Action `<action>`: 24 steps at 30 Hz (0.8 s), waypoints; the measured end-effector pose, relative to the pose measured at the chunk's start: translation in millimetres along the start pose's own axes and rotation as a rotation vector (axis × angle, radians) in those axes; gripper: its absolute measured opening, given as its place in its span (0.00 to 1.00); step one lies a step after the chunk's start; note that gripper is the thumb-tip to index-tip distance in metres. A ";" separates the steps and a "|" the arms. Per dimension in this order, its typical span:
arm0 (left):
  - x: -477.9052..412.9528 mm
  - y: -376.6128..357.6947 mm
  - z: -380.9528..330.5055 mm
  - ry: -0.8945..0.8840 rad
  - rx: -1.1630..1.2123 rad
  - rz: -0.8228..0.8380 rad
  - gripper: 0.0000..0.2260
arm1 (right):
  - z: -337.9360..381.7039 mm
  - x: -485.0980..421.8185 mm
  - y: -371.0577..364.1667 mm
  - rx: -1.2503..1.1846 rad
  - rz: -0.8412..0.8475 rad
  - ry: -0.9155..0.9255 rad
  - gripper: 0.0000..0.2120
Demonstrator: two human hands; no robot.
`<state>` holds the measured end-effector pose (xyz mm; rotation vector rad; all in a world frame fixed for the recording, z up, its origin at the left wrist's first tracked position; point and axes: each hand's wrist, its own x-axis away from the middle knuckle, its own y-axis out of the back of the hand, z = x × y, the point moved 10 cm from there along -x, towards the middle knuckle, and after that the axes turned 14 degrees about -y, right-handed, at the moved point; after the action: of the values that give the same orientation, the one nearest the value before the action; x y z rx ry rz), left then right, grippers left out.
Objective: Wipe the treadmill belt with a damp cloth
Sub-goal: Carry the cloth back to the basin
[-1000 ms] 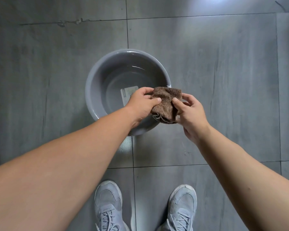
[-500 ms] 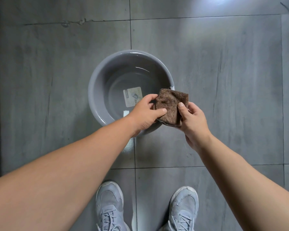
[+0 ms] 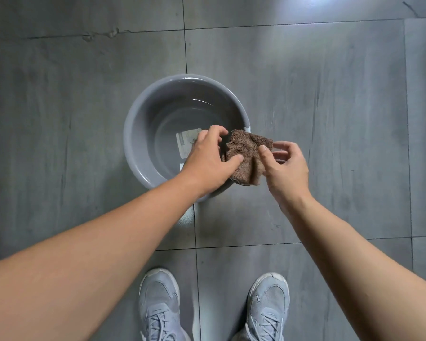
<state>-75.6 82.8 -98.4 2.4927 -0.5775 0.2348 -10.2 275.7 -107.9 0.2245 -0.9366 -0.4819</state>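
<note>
Both hands hold the cloth (image 3: 246,156) between them. The left hand (image 3: 207,158) pinches its 9 o'clock edge, thumb pressed on the front and fingers curled over the top. The right hand (image 3: 284,166) grasps the 3 o'clock edge, thumb laid on the front and fingers behind. The cloth is brown, folded and bunched, and hangs spread between the two grips. It is held above the basin (image 3: 138,134), over the rim at about 4 o'clock, half over the bowl and half over the floor (image 3: 330,94).

The basin is round and grey, with shallow water glinting near its 1 o'clock wall and a pale label (image 3: 186,143) on the bottom, partly hidden by the left hand. It sits on grey tiles; a chipped seam (image 3: 101,34) runs at 11 o'clock of the view. At 6 o'clock stand two pale shoes: left (image 3: 159,303) and right (image 3: 268,306).
</note>
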 end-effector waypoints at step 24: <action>7.8 -25.2 27.0 0.271 0.367 -0.078 0.37 | 19.6 0.5 -8.1 0.103 -0.019 0.087 0.22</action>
<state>-56.1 83.7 -130.7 2.7592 -0.3477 0.6897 -28.3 268.9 -99.3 0.3455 -0.8755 -0.4388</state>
